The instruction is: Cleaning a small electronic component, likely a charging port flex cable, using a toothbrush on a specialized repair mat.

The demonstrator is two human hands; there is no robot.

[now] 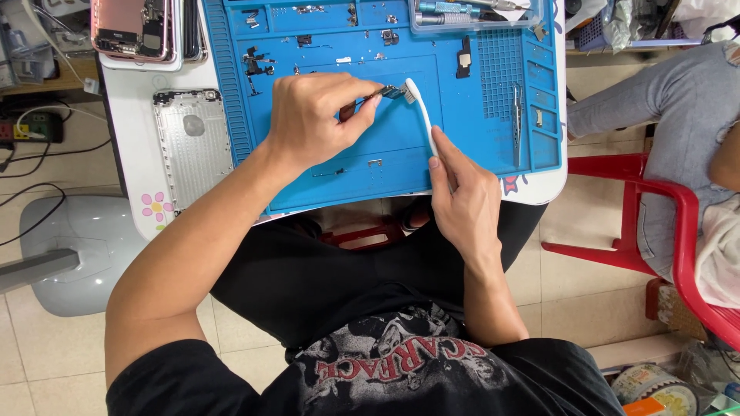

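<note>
Evidently a small metal part [395, 92] is pinched tight in the left hand [312, 119] mid-counter and brushed; the right hand [462, 202] is closed round a white brush [420, 115]; steady, light strokes are called for next.

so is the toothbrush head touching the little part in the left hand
Touching: the head view shows the toothbrush bristles pressed against the small part pinched in the left hand.

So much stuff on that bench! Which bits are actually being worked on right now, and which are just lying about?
In use:
left hand pinching a small metal part
right hand holding a white brush against that part
blue work mat beneath

Lying about:
silver phone back shell
pink phone housing
tweezers
red plastic chair
</note>
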